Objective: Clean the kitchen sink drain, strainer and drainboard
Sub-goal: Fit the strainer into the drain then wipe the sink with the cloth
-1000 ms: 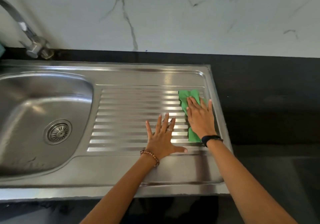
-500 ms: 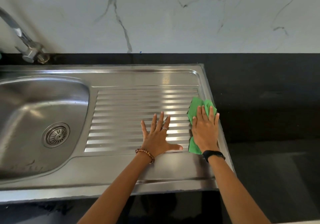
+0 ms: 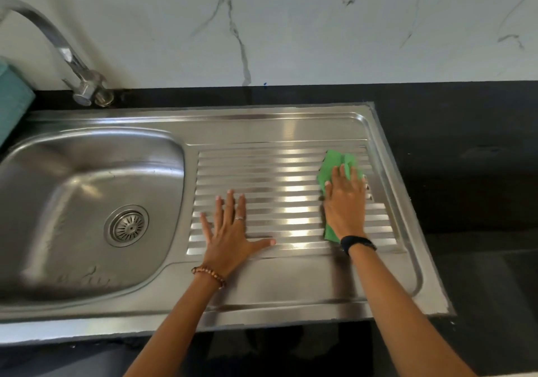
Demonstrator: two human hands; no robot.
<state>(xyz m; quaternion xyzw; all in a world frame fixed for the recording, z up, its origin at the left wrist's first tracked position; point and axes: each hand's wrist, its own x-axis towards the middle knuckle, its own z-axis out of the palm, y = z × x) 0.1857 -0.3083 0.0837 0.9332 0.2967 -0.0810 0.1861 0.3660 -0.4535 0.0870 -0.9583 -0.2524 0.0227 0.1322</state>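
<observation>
On the ribbed drainboard (image 3: 285,202), bare ridges lie open between the flat left hand (image 3: 230,237) and the right hand (image 3: 345,204) pressing the green cloth (image 3: 332,167).

green cloth (image 3: 334,163), silver ribbed drainboard (image 3: 291,155), black countertop (image 3: 465,143), white grey-veined marble wall (image 3: 291,27)

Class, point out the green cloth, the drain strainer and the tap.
green cloth (image 3: 334,163): head view, far edge beyond the fingertips.
drain strainer (image 3: 128,226): head view, slotted centre.
tap (image 3: 62,45): head view, curved spout.
</observation>
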